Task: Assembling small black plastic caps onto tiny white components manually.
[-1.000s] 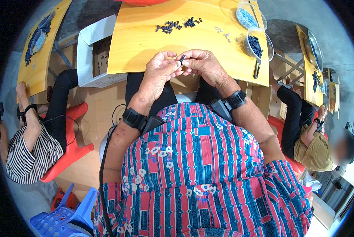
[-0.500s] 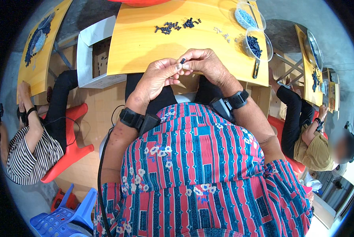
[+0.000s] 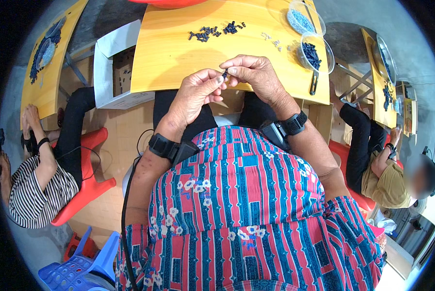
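Note:
Just past the near edge of the yellow table, my two hands meet over a small black cylindrical part point(image 3: 225, 73). The thumb and fingers of my left hand point(image 3: 193, 94) pinch it from below. My right hand point(image 3: 255, 72) closes thumb and forefinger at its upper end; whether a second tiny piece sits in that grip is hidden. Beyond my hands lie loose piles of similar black parts point(image 3: 205, 34). Several small pale pieces point(image 3: 276, 43) are scattered to their right.
At the right stand a clear tub point(image 3: 332, 58) of black parts and another with blue beads point(image 3: 301, 22). A black-handled tool point(image 3: 314, 83) lies by the edge. An open white box point(image 3: 123, 38) stands left of the table point(image 3: 164, 70). People sit at tables on both sides.
My right hand has shifted slightly up, and its finger and thumb now sit at the top of the black part. My left hand keeps its pinch nearly in place.

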Demonstrator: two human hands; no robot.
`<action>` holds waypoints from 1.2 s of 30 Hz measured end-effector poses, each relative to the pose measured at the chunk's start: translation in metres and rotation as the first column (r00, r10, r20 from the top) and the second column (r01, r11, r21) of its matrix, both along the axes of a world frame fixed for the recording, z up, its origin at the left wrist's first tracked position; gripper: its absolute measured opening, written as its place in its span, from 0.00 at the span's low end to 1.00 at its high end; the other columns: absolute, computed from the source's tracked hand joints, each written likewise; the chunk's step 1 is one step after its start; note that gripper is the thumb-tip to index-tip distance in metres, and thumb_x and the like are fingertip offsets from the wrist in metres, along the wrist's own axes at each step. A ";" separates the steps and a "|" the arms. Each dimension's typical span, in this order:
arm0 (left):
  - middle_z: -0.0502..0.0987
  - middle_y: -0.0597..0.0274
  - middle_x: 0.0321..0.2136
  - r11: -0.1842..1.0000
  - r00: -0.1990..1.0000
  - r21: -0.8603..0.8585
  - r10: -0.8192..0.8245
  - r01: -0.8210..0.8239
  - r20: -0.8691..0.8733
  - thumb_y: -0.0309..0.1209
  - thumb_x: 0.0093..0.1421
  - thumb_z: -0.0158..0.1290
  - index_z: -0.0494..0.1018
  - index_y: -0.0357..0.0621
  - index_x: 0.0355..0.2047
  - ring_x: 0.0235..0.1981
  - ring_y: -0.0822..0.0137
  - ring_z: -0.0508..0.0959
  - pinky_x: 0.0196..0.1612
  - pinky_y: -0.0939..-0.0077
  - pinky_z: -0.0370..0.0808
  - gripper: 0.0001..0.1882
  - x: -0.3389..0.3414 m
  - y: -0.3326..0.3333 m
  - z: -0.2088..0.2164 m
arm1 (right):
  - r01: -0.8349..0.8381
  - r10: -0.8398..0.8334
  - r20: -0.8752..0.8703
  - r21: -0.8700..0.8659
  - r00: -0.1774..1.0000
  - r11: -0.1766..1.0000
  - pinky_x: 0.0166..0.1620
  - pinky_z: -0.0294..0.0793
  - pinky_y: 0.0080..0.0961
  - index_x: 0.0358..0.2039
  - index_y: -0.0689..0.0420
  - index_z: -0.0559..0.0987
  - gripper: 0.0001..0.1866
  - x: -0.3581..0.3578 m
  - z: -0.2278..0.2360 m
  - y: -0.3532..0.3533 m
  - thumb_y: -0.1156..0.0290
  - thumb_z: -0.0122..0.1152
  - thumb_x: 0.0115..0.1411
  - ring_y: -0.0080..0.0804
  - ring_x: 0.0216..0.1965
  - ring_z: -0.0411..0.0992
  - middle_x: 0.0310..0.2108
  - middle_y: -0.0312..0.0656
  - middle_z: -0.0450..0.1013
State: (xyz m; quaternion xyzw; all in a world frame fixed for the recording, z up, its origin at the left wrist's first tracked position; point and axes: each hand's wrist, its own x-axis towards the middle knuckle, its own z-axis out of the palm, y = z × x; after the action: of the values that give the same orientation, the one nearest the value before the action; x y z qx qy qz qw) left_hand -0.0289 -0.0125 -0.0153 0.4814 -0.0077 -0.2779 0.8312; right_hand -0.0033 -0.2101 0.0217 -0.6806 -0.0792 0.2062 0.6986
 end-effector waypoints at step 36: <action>0.79 0.62 0.37 0.998 0.999 0.043 0.051 -0.051 -0.008 0.31 0.64 0.53 0.76 0.39 0.43 0.32 0.79 0.76 0.39 0.84 0.76 0.10 -0.004 -0.003 0.005 | 0.064 -0.029 -0.133 0.271 0.991 0.960 0.43 0.77 0.22 0.44 0.64 0.79 0.10 -0.006 -0.022 0.003 0.75 0.56 0.63 0.24 0.34 0.75 0.34 0.40 0.78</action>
State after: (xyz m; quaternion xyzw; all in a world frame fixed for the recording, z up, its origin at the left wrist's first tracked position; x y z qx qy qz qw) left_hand -0.0330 -0.0159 -0.0099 0.4976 0.0144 -0.2589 0.8277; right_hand -0.0091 -0.2073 0.0001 -0.5642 -0.0459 0.2200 0.7944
